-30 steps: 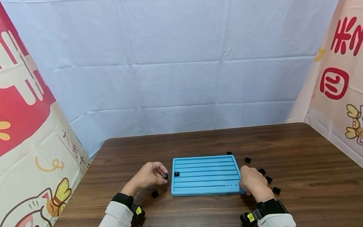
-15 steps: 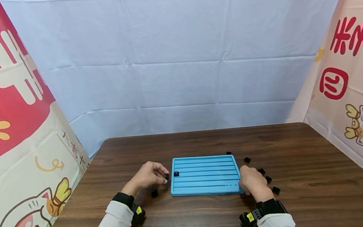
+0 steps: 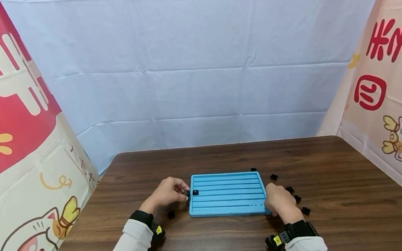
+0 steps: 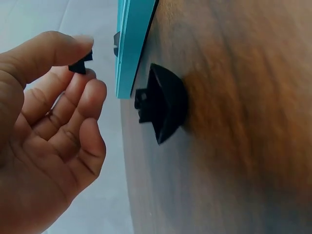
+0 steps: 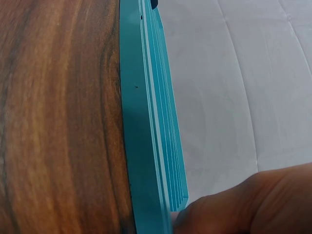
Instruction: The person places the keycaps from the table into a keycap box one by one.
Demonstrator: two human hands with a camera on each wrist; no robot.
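Observation:
My left hand (image 3: 169, 191) pinches a small black keycap (image 4: 79, 64) between thumb and fingers, at the left rim of a light blue grooved tray (image 3: 229, 197). Right beside it, on the tray's left end, sits another black keycap (image 3: 195, 192). A loose keycap (image 4: 168, 105) lies on the table below the left hand, hollow underside and stem showing in the left wrist view. My right hand (image 3: 281, 201) grips the tray's right edge near the front corner; its thumb (image 5: 229, 209) shows at the tray's end in the right wrist view, the other fingers mostly hidden.
Several loose black keycaps (image 3: 298, 198) are scattered right of the tray, one of them (image 3: 253, 169) behind its far edge. The brown wooden table (image 3: 225, 239) carries everything. A pale cloth (image 3: 200, 81) hangs behind, printed cloths at both sides.
My left hand has moved slightly right, bringing its keycap from beside the tray to the left rim, close to the keycap there. The right hand and tray stay put.

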